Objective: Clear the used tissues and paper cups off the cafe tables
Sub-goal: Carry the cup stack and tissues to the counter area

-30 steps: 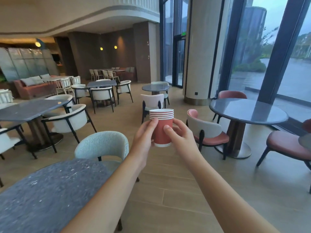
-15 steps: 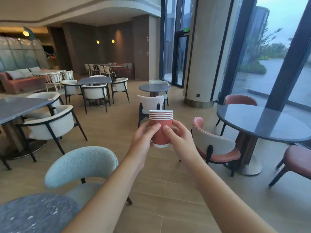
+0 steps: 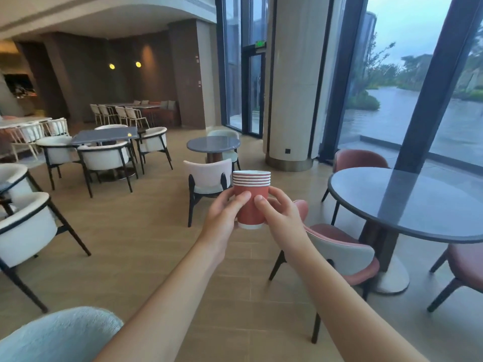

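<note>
Several nested red cups (image 3: 251,198) held upright at chest height, both hands: left hand (image 3: 224,212), right hand (image 3: 278,209), fingers curled round stack. View has advanced past near table; round table (image 3: 407,205) now closer, bare. Carrying continues.

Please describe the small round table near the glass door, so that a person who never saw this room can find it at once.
Find the thick white column by the windows; the glass door is just left of it. In front of that door stands the small round table, dark grey on one central foot. The other round table, at the right, is much nearer, and the grey table to the left is rectangular.
</note>
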A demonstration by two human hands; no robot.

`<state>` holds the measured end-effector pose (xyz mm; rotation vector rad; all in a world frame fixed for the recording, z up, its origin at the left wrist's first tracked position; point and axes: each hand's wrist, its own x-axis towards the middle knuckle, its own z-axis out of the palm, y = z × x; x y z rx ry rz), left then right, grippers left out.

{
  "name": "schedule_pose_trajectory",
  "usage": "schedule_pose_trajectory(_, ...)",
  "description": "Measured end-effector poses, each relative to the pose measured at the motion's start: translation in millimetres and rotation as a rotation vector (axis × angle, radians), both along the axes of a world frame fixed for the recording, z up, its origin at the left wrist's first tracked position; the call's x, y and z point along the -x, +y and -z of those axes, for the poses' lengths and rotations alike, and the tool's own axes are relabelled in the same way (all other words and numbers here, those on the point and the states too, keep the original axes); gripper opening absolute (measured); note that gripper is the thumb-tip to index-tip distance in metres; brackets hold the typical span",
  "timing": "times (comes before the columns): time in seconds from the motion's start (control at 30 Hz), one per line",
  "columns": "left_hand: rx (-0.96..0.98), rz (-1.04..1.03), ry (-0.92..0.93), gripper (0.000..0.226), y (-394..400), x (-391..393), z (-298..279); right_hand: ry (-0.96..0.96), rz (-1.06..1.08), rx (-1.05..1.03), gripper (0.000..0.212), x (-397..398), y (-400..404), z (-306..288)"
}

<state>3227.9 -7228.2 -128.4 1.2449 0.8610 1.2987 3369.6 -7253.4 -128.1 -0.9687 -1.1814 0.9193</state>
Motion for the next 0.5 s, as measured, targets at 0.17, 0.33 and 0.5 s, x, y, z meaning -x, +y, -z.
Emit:
schedule_pose_trajectory(0.17,0.014,-0.031,0.000,0.047,127,-22,-1,-0.016,-0.018,-0.007,0.033,-21,133,0)
schedule_pose_trajectory(0.33,0.009,-0.093,-0.027,0.044,240,-20,-7,-0.038,-0.079,-0.005,0.036,-18,250,-11)
schedule_pose_trajectory(0.5,0.003,-0.112,-0.033,0.039,364,-13,-7,-0.033,-0.109,-0.004,0.030,-10,377,-10)
